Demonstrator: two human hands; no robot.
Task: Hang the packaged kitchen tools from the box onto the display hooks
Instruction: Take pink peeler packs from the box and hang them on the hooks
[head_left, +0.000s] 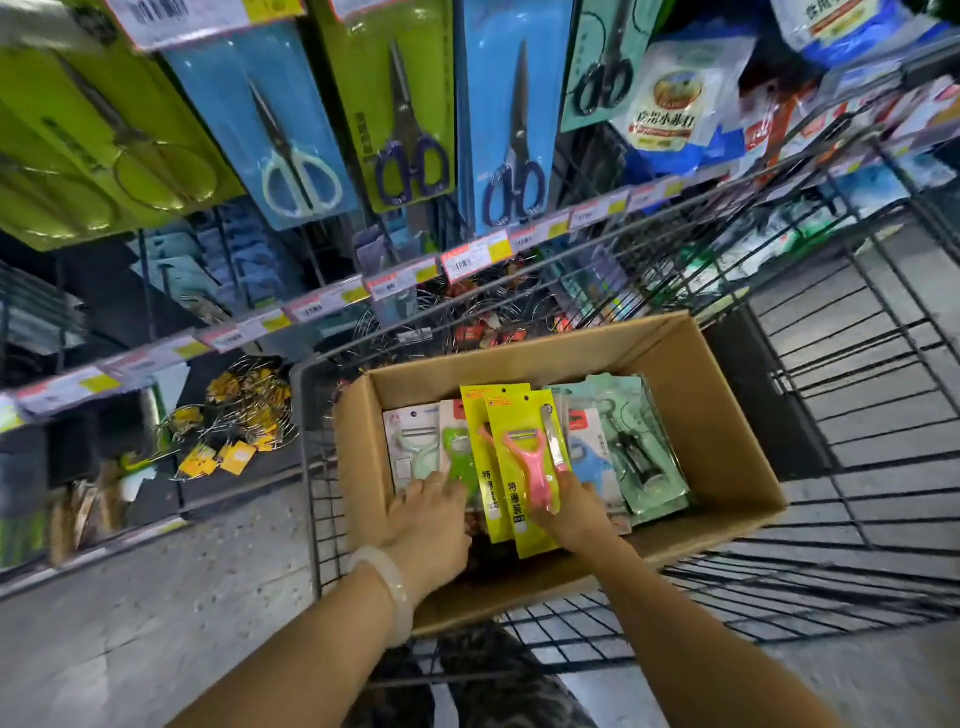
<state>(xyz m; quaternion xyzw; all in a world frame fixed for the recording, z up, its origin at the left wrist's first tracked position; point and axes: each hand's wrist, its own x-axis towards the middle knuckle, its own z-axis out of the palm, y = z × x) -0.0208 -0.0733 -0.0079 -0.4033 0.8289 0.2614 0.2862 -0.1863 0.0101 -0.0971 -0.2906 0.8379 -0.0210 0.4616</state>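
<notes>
Both hands down in the brown cardboard box (717, 415): my right hand (574, 506) grips the yellow-carded pink peelers (524, 467), my left hand (431, 514) rests flat, fingers relaxed, on the green opener pack (457, 454).

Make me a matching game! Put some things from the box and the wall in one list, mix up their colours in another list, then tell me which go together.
Things:
1. peeler on the front yellow card in the cardboard box
2. bottle opener by the left hand
3. scissors handles on the left blue card
4. bracelet on the left wrist

Colours:
A. green
B. pale, whitish
C. pink
D. white

Pairs: 1-C, 2-A, 3-D, 4-B
</notes>
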